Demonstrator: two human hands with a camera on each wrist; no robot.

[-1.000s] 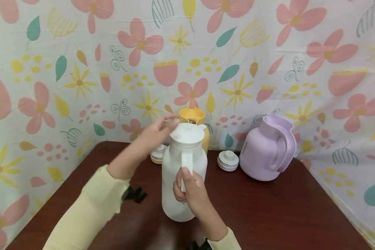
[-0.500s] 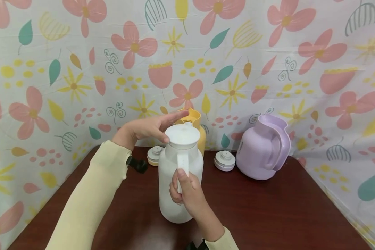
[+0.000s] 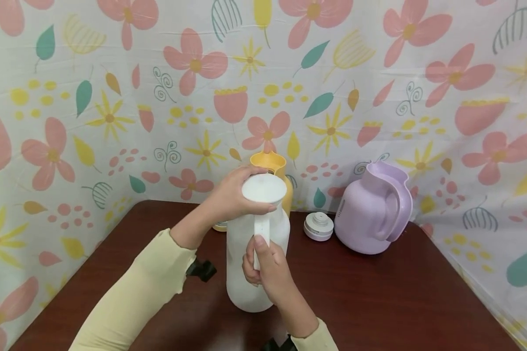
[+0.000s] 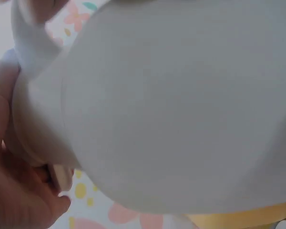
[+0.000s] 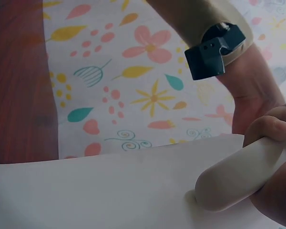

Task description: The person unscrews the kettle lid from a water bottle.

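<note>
A white thermos jug stands upright on the table, its handle facing me. My left hand grips the round white lid from the left, thumb along the near rim and fingers round the far side. With my right hand I hold the handle, thumb up along it. The left wrist view is mostly filled by the jug's body, with the left hand at its neck. In the right wrist view the handle's lower end sticks out of my grip. The fingertips behind the lid are hidden.
Behind the white jug stands a yellow jug, partly covered. To the right are a white and lilac stopper and a lilac jug with its mouth uncovered. Another stopper peeks out behind my left wrist. A flowered cloth hangs behind the table.
My left hand has come from above and beside the lid down onto it, and its fingers now wrap the rim. The right hand keeps its hold on the handle, and the jug stays put.
</note>
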